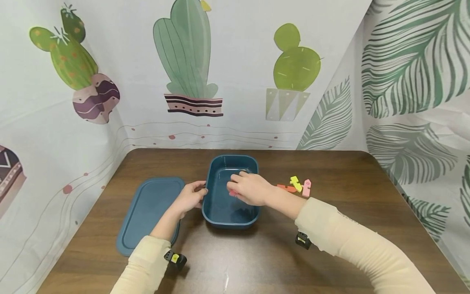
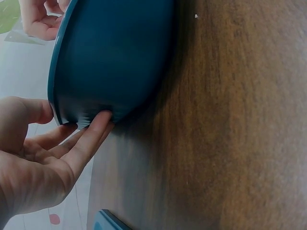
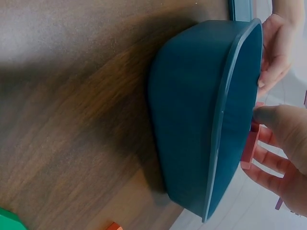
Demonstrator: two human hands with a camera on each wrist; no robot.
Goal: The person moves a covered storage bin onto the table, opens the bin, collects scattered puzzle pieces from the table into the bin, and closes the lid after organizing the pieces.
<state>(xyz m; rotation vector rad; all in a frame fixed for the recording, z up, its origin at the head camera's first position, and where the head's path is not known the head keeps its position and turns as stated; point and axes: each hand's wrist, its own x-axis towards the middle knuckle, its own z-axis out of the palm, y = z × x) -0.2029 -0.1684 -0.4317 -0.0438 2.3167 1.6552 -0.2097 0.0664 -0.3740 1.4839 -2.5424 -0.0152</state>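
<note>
A deep blue rectangular box (image 1: 220,208) stands open-topped on the wooden table. My left hand (image 1: 191,198) holds its left side; in the left wrist view the thumb lies at the rim and the fingers press the outer wall (image 2: 115,52). Over the box's opening, my right hand (image 1: 253,190) pinches a small red toy block (image 3: 250,147) between thumb and fingers. From the head view the hand covers most of that block, and the right part of the box is hidden beneath the hand.
The matching blue lid (image 1: 148,214) lies flat left of the box. To the right are a yellow block (image 1: 295,183), a pink block (image 1: 306,188) and an orange block (image 1: 287,188). A green piece (image 3: 9,220) shows in the right wrist view. Cactus-print cloth (image 1: 242,122) hangs behind the table.
</note>
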